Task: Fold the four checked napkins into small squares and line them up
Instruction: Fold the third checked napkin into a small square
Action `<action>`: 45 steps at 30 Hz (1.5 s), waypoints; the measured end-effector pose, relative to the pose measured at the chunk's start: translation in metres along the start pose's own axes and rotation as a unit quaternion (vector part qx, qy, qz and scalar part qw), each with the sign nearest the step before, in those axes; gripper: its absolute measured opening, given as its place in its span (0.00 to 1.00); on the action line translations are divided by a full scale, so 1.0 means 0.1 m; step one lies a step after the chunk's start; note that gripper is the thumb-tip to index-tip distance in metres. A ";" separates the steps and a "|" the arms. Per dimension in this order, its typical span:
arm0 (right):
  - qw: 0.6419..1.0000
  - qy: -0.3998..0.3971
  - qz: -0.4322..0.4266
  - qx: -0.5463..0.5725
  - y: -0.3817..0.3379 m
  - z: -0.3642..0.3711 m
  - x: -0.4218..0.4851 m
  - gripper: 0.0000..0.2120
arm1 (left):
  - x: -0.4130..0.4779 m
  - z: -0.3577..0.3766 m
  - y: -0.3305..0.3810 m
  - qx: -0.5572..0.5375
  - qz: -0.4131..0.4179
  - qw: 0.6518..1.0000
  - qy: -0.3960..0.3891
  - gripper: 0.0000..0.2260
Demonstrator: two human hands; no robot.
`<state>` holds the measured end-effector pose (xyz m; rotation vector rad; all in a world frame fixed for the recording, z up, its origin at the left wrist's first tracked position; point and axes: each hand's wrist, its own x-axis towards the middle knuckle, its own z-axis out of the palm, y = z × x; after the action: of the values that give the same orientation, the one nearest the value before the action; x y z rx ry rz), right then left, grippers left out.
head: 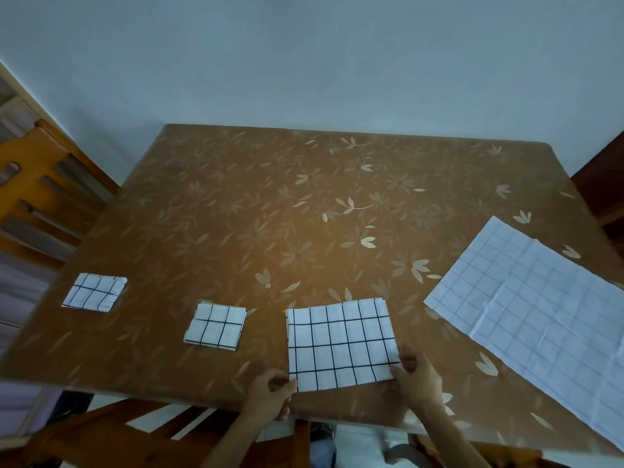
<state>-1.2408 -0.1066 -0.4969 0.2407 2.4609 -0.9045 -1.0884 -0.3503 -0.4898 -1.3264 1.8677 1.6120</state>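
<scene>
So two of the napkins are already down to small squares, the far-left square and the second square sitting in a rough row along the near side of the table, while the fourth napkin lies fully open off to the right, well apart and untouched. The third napkin is mid-fold, a chunky rectangle right at the near edge, with the left hand pinching its near-left corner and the right hand pinching the near-right one. Looks to me like the next move is lifting that near edge over to the far one, corners matched, then one more fold before it joins the row.
</scene>
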 end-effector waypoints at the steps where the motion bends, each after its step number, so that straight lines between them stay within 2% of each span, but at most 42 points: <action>1: 1.000 0.000 0.000 0.004 0.01 0.01 0.00 0.14 | -0.01 0.00 0.00 -0.012 0.004 1.000 -0.005 0.07; 5: 1.000 0.006 -0.002 0.013 0.03 0.01 0.01 0.13 | -0.04 -0.01 0.02 0.003 -0.020 0.999 -0.043 0.06; 8: 1.000 0.010 -0.007 0.016 0.04 0.01 0.02 0.13 | -0.03 -0.02 0.02 0.034 -0.024 0.998 -0.042 0.07; 14: 1.000 0.007 -0.004 0.010 0.04 0.02 0.04 0.13 | -0.03 0.06 0.00 0.151 0.030 0.988 0.018 0.08; 19: 1.000 0.009 0.001 0.012 0.02 0.03 0.04 0.13 | -0.01 0.09 -0.01 0.220 0.055 0.972 0.064 0.12; 25: 0.999 0.026 -0.005 0.020 0.03 0.09 0.04 0.12 | 0.02 0.12 -0.01 0.353 0.095 0.921 0.132 0.16; 27: 0.999 0.031 -0.013 0.020 0.04 0.10 0.04 0.13 | 0.03 0.14 -0.02 0.384 0.146 0.900 0.146 0.16; 29: 0.999 0.031 -0.023 0.004 0.05 0.10 0.00 0.15 | 0.06 0.18 0.00 0.407 0.230 0.868 0.168 0.15; 31: 0.993 0.083 -0.065 -0.046 0.04 0.11 -0.06 0.18 | 0.13 0.21 0.06 0.426 0.329 0.821 0.187 0.13; 33: 0.966 0.158 -0.181 -0.096 0.03 0.17 -0.10 0.15 | 0.22 0.28 0.13 0.434 0.421 0.776 0.179 0.14; 35: 0.934 0.169 -0.282 -0.142 -0.05 0.32 -0.14 0.14 | 0.33 0.37 0.17 0.455 0.471 0.742 0.145 0.17; 38: 0.903 0.101 -0.348 -0.230 -0.12 0.74 -0.17 0.23 | 0.45 0.46 0.12 0.508 0.446 0.732 0.083 0.24; 41: 0.874 0.020 -0.375 -0.307 0.00 1.07 -0.18 0.42 | 0.53 0.43 0.02 0.537 0.414 0.733 0.044 0.27; 42: 0.872 0.013 -0.376 -0.314 0.05 1.10 -0.17 0.41 | 0.55 0.40 0.00 0.540 0.414 0.732 0.039 0.27; 45: 0.867 0.032 -0.369 -0.332 0.12 1.04 -0.12 0.32 | 0.58 0.32 -0.06 0.540 0.424 0.726 0.033 0.28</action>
<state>-1.1855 -0.1646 -0.5649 -0.9789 2.7723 -0.2310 -1.1232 -0.3457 -0.5465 0.0390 2.8957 0.3320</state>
